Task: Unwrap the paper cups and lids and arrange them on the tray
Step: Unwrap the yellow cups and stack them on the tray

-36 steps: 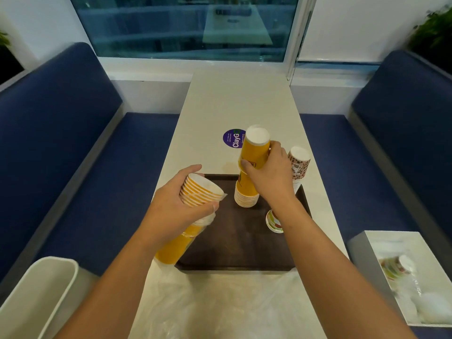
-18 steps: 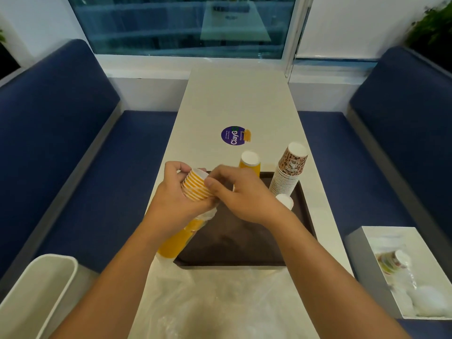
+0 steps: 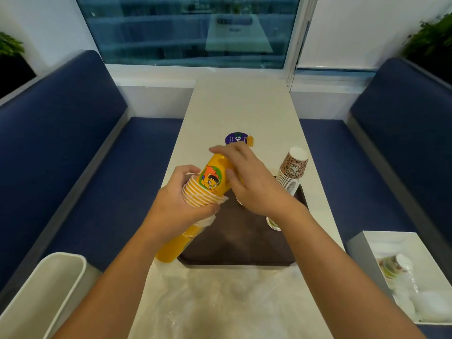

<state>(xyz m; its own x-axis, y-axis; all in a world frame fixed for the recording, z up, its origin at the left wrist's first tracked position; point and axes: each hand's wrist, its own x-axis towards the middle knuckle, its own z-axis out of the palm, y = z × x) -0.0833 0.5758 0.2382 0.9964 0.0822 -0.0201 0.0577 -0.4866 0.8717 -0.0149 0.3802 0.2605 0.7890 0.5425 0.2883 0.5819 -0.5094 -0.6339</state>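
Observation:
My left hand grips a long stack of yellow paper cups by its rimmed end; clear wrapping still covers the lower part, which slants down past the tray's left edge. My right hand holds a short batch of yellow cups with a cartoon print, drawn partly out of that stack's open end. The dark brown tray lies under both hands. A brown patterned cup stack stands upside down at the tray's far right corner. A small cup on the tray is mostly hidden by my right wrist.
Crumpled clear plastic wrap lies on the white table in front of the tray. A white bin stands at the lower left. A white box with wrapped cups sits on the right blue bench. A purple sticker marks the table.
My right hand left the yellow stack it had stood on the tray, reached to the stack in my left hand, and has now pulled a batch of cups partly out.

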